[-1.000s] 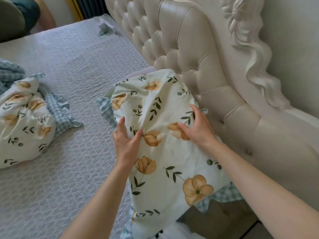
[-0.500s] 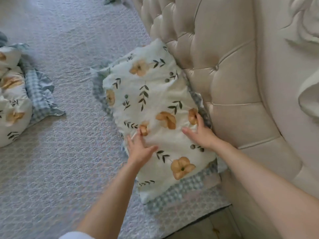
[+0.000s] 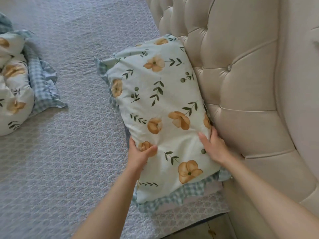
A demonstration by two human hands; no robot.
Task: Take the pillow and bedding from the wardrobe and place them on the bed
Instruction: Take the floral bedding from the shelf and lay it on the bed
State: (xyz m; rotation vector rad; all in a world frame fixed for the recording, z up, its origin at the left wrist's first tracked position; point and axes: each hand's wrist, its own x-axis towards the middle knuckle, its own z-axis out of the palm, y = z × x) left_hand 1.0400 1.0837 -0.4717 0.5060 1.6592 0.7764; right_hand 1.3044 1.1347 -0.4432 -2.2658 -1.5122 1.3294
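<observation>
A pillow [image 3: 158, 104] in a pale cover with orange flowers, green sprigs and a blue checked frill lies on the bed [image 3: 72, 152], its long side against the tufted headboard [image 3: 241, 83]. My left hand [image 3: 139, 154] grips its near left edge, thumb on top and fingers under. On the near right edge, next to the headboard, my right hand [image 3: 214, 147] clasps it too. A second bundle of the same flowered bedding [image 3: 15, 87] lies at the far left of the bed.
The bed is covered with a grey-lilac quilted spread. Its near edge runs along the bottom, with a strip of wooden floor [image 3: 203, 230] beyond. The cream headboard fills the right side.
The pillow has gone from lifted and tilted to lying flat against the headboard. Both hands slid from its top face to its near edges and now grip them.
</observation>
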